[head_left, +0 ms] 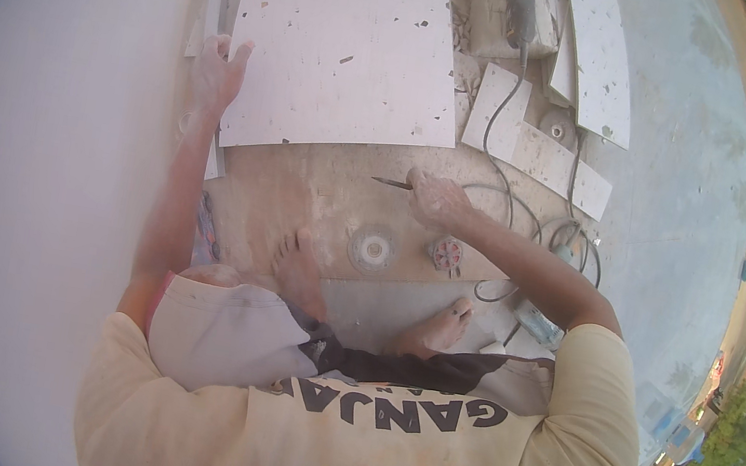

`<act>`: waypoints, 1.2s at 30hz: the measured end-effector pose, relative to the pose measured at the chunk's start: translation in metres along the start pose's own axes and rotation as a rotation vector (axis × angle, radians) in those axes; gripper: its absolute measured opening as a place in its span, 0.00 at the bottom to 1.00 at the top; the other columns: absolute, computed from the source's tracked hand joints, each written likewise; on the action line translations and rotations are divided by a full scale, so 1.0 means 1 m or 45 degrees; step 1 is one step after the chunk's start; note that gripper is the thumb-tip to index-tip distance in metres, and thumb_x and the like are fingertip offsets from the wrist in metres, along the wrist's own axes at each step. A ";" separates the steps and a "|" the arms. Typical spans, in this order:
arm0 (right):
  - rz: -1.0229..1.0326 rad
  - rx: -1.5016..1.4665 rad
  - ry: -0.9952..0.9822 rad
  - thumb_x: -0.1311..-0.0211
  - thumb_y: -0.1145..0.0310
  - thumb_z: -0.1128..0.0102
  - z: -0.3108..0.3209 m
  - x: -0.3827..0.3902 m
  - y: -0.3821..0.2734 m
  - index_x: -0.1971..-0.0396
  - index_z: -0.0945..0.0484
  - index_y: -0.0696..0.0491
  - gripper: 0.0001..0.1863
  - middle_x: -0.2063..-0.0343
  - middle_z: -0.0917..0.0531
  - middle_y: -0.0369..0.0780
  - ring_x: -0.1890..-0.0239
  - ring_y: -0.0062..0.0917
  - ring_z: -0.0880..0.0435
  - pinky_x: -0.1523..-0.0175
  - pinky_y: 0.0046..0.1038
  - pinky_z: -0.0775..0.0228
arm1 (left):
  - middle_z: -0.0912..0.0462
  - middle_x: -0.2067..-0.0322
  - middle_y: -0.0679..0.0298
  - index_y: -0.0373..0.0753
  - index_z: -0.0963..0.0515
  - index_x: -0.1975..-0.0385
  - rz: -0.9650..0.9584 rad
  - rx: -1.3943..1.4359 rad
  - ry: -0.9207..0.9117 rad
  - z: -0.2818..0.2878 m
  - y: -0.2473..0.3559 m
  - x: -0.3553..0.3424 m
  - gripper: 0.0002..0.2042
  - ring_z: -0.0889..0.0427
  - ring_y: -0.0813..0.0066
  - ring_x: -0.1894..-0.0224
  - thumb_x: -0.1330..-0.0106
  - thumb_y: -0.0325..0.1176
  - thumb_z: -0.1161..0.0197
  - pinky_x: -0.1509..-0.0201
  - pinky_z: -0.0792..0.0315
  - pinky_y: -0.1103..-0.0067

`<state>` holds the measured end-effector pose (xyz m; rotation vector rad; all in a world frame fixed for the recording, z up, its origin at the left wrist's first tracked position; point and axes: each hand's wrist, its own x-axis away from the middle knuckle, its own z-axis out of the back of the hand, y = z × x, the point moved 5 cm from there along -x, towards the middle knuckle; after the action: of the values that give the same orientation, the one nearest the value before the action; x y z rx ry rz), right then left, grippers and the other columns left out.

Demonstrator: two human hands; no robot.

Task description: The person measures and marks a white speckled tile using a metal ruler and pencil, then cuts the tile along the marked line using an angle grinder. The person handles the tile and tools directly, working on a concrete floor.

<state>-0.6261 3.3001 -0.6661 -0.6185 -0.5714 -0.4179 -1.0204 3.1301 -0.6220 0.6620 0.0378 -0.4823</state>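
Observation:
My left hand [214, 83] is at the left edge of a large white panel [349, 44] flecked with dark chips. Its thumb stands apart from the bent fingers; I make out nothing held in it. Dusty and closed, my right hand [440, 201] grips a slim, dark pointed tool like a pencil [391, 182]. The tool points left, just off the panel's near edge. Below it, a round grinding disc [373, 250] lies on the dusty brown board [273, 183], with a small round red-and-grey piece [446, 254] to its right.
An angle grinder [519, 2] lies at the back right, its black cord [508, 108] looping past my right forearm. White offcuts [542, 152] and another disc [558, 126] are beside it. A pale wall [49, 182] rises at my left; my bare feet [301, 270] are close by.

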 end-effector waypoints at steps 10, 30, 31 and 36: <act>-0.042 -0.089 0.159 0.42 0.60 0.30 -0.066 0.110 0.056 0.31 0.37 0.57 0.41 0.37 0.31 0.52 0.33 0.49 0.32 0.33 0.45 0.34 | 0.14 0.59 0.55 0.33 0.19 0.58 -0.279 0.449 -0.507 -0.021 0.156 0.150 0.14 0.15 0.63 0.56 0.33 0.38 0.33 0.50 0.22 0.69; 0.013 -0.506 0.283 0.55 0.52 0.22 -0.062 0.102 0.057 0.41 0.25 0.54 0.41 0.51 0.21 0.49 0.48 0.43 0.20 0.43 0.43 0.25 | 0.16 0.50 0.49 0.29 0.24 0.42 -0.385 0.273 -1.522 -0.086 0.166 0.297 0.26 0.14 0.64 0.51 0.34 0.40 0.33 0.47 0.21 0.70; 0.047 -0.551 0.263 0.57 0.50 0.21 -0.052 0.095 0.055 0.42 0.25 0.54 0.42 0.52 0.20 0.48 0.49 0.42 0.20 0.43 0.42 0.26 | 0.15 0.50 0.50 0.29 0.24 0.41 -0.330 0.379 -1.533 -0.083 0.170 0.295 0.25 0.14 0.65 0.51 0.34 0.40 0.33 0.47 0.21 0.70; 0.141 -0.524 0.119 0.59 0.47 0.19 -0.002 0.087 0.025 0.40 0.25 0.56 0.46 0.52 0.19 0.47 0.49 0.38 0.19 0.43 0.37 0.26 | 0.12 0.57 0.56 0.30 0.21 0.46 -0.210 0.617 -1.577 -0.063 0.191 0.273 0.20 0.12 0.69 0.57 0.33 0.35 0.32 0.50 0.20 0.72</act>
<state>-0.5456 3.3006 -0.6245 -1.0148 -0.3604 -0.4612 -0.6860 3.1845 -0.6109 0.7353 -1.2321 -1.0102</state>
